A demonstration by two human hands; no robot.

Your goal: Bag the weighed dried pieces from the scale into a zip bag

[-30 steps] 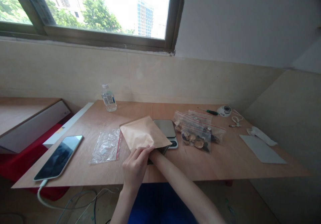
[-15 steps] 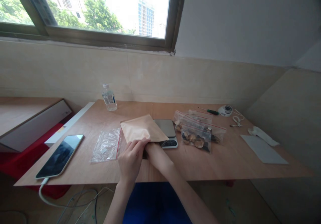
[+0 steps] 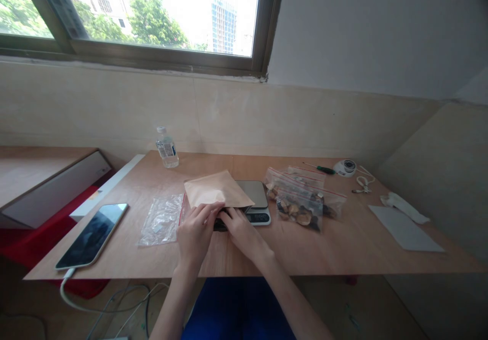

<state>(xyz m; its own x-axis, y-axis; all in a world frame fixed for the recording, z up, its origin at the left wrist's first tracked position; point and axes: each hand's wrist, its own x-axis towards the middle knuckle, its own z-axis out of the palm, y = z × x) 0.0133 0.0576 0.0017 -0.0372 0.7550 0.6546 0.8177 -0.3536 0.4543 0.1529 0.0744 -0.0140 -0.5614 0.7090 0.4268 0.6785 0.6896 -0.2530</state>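
Observation:
A tan paper bag (image 3: 215, 187) lies near the middle of the table, its dark mouth toward me. My left hand (image 3: 196, 228) is closed on the left part of that mouth's upper edge, thumb and fingers pinching the paper. At the same mouth, my right hand (image 3: 244, 233) has its fingers curled and closed, the tips hidden in the dark gap; what they hold cannot be seen. Partly behind the bag sits a kitchen scale (image 3: 257, 195) with a grey plate and a dark display. Left of the bag lies an empty clear zip bag (image 3: 162, 220).
Several clear zip bags of dried brown and black pieces (image 3: 301, 208) lie right of the scale. A phone (image 3: 93, 236) with a cable is at left, a water bottle (image 3: 166, 148) at back. At right are a screwdriver (image 3: 324, 169), a white camera (image 3: 345, 167) and a white sheet (image 3: 404, 228).
My right hand has drawn back out of the bag's mouth; its knuckles and fingers now show. The bag's front edge is lifted a little, and the dark opening shows wider.

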